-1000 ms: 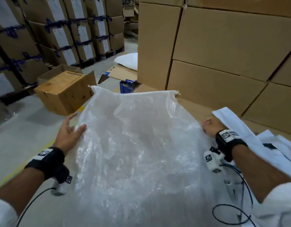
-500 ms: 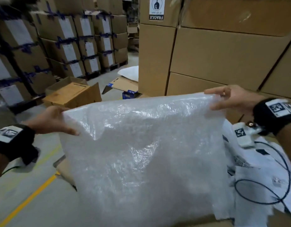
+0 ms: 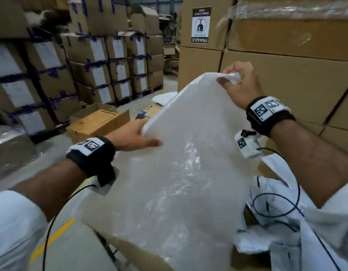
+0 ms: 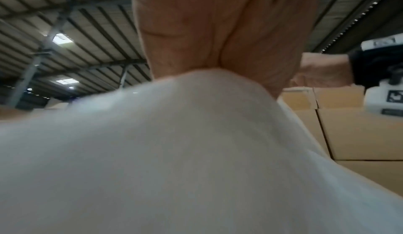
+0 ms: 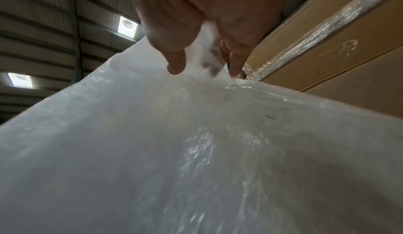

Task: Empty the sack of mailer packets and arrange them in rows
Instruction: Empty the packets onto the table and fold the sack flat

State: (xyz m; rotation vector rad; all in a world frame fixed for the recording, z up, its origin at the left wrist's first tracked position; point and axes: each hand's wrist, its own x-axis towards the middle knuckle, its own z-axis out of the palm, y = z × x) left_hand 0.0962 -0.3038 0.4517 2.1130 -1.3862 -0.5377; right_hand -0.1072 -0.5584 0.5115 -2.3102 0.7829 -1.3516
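Note:
A large translucent white sack (image 3: 181, 163) hangs tilted in front of me, held up by both hands. My right hand (image 3: 237, 83) is raised high and grips one bunched corner of the sack (image 5: 196, 117) in its curled fingers. Lower down, my left hand (image 3: 136, 136) holds the other upper corner of the sack (image 4: 174, 151), thumb on top and fingers hidden behind the fabric. White mailer packets (image 3: 276, 222) lie in a loose heap at the lower right, on a cardboard surface (image 3: 130, 249).
Tall stacks of brown cartons (image 3: 286, 75) stand close behind and to the right. More labelled cartons (image 3: 98, 71) line the left across the grey floor (image 3: 18, 165). A wooden box (image 3: 96, 122) sits on the floor. A yellow floor line (image 3: 51, 239) runs lower left.
The sack has gone from lying flat to being lifted by its far edge. Since half a second ago my right hand has risen higher and bunched its corner, tilting the sack.

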